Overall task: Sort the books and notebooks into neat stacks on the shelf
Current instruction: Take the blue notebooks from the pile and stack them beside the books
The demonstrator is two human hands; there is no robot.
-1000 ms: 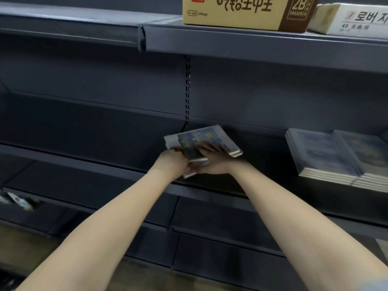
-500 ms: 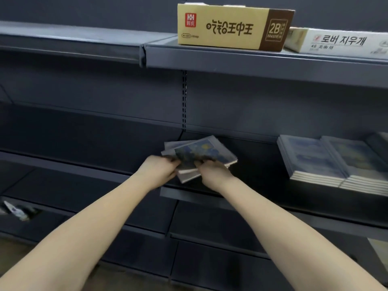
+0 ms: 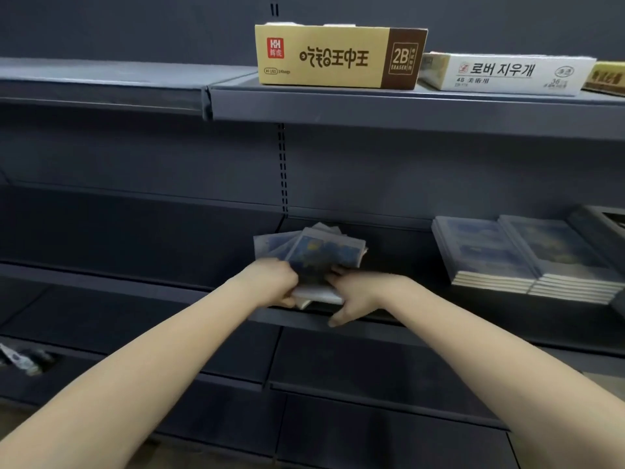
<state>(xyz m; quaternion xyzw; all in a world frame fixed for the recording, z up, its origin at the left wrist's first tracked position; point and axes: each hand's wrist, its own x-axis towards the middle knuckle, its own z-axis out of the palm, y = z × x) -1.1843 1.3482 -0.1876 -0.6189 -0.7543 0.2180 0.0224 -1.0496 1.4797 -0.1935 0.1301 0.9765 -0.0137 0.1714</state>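
A fanned bundle of thin notebooks (image 3: 321, 253) with blue and yellow painted covers lies on the dark middle shelf (image 3: 422, 328), near its front edge. My left hand (image 3: 275, 282) grips the bundle's near left corner. My right hand (image 3: 360, 297) holds the near right side, with its thumb hanging over the shelf lip. The notebooks are splayed and out of line. Two neat stacks of similar notebooks (image 3: 527, 255) lie side by side on the same shelf, to the right.
On the upper shelf stand a yellow and brown eraser box (image 3: 338, 57), a white box (image 3: 507, 74) and part of another box (image 3: 605, 77) at the right edge. A dark item (image 3: 602, 228) lies behind the stacks. Small packets (image 3: 20, 360) sit on the lower left shelf.
The bundle has fanned out more and turned a little under both hands. The camera has tilted up, so the upper shelf boxes show more fully.
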